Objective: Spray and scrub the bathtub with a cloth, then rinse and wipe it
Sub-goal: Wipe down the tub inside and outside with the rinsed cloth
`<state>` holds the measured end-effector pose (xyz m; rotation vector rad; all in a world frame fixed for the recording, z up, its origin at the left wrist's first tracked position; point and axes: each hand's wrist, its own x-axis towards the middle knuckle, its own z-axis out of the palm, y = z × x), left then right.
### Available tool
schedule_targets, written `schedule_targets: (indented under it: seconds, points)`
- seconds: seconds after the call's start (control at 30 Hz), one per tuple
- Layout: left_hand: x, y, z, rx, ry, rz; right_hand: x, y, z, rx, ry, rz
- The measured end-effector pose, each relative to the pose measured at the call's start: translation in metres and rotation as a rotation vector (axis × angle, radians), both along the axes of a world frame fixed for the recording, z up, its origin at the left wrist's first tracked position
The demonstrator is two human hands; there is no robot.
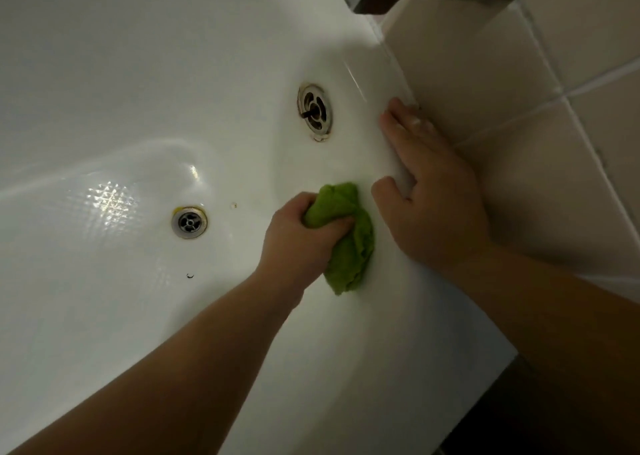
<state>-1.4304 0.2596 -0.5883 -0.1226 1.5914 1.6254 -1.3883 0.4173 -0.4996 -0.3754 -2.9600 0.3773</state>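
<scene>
Bathtub (104, 74), white and glossy, fills the view; its hard wet-looking enamel is probably slippery. Going left to right: the floor drain (189, 222), the overflow fitting (314, 112), then the green cloth (349, 236), soft and bunched, gripped tight in the left hand (298, 240) against the tub's end wall. The right hand (433, 191) lies flat with fingers straight on the rim by the tiled wall (536, 108). The rusty overflow could snag the cloth.

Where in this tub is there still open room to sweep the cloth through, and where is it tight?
Free: the tub floor left of the floor drain, and the bare wall above the overflow fitting. Crowded: the end wall where the left hand grips the green cloth, close beside the right hand resting flat on the rim by the tiles.
</scene>
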Motion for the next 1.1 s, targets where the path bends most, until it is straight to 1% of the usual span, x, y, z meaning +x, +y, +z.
schedule_targets:
  seconds: [0.07, 0.1, 0.13, 0.2, 0.23, 0.33, 0.4, 0.43, 0.5, 0.57, 0.63, 0.67, 0.73, 0.83, 0.9, 0.93, 1.0, 1.07, 1.1]
  points:
    - [0.002, 0.002, 0.005, -0.053, 0.088, 0.05, 0.0, -0.001, 0.0, -0.019, -0.015, -0.012]
    - [0.004, 0.002, 0.003, -0.102, 0.099, 0.054, 0.0, -0.001, 0.001, -0.025, -0.01, -0.018]
    - [0.009, 0.0, 0.002, -0.149, 0.088, 0.048, 0.002, -0.001, 0.001, -0.036, -0.003, -0.028]
    - [0.018, -0.005, 0.009, -0.174, 0.051, 0.032, 0.01, -0.005, 0.002, -0.07, 0.01, -0.062]
    - [0.022, -0.009, 0.017, -0.152, 0.067, 0.002, 0.017, -0.008, 0.002, -0.091, 0.021, -0.092]
    - [0.028, -0.015, 0.044, -0.024, 0.222, -0.113, 0.042, -0.019, 0.0, -0.144, 0.066, -0.213]
    - [0.029, -0.011, 0.058, 0.007, 0.36, -0.095, 0.048, -0.023, 0.0, -0.185, 0.054, -0.246]
    - [0.027, -0.007, 0.061, -0.004, 0.396, -0.069, 0.047, -0.023, 0.001, -0.192, 0.048, -0.245]
    - [0.018, 0.004, 0.05, -0.062, 0.341, 0.012, 0.045, -0.021, -0.001, -0.158, 0.036, -0.217]
    - [0.006, 0.01, 0.025, -0.156, 0.2, 0.063, 0.043, -0.019, -0.002, -0.1, 0.002, -0.184]
    - [0.003, 0.009, 0.002, -0.243, 0.06, 0.043, 0.042, -0.018, -0.002, -0.064, -0.041, -0.174]
    - [0.006, 0.006, -0.002, -0.26, 0.026, 0.021, 0.04, -0.018, -0.002, -0.056, -0.048, -0.167]
    - [0.018, -0.002, 0.001, -0.233, 0.049, -0.041, 0.037, -0.017, -0.001, -0.049, -0.05, -0.148]
    - [0.028, -0.015, 0.018, -0.072, 0.176, -0.103, 0.032, -0.015, 0.001, -0.043, -0.069, -0.122]
    - [0.024, -0.015, 0.019, 0.003, 0.204, -0.099, 0.029, -0.014, 0.001, -0.017, -0.086, -0.11]
    - [0.021, -0.012, 0.013, -0.006, 0.21, -0.086, 0.028, -0.014, 0.001, -0.003, -0.096, -0.104]
    - [0.018, -0.009, -0.015, -0.103, 0.188, -0.058, 0.026, -0.013, 0.002, 0.015, -0.102, -0.099]
    - [0.019, -0.012, -0.052, -0.253, 0.115, -0.087, 0.025, -0.014, 0.002, 0.023, -0.099, -0.1]
    - [0.021, -0.017, -0.07, -0.344, 0.079, -0.151, 0.024, -0.014, 0.003, 0.023, -0.098, -0.1]
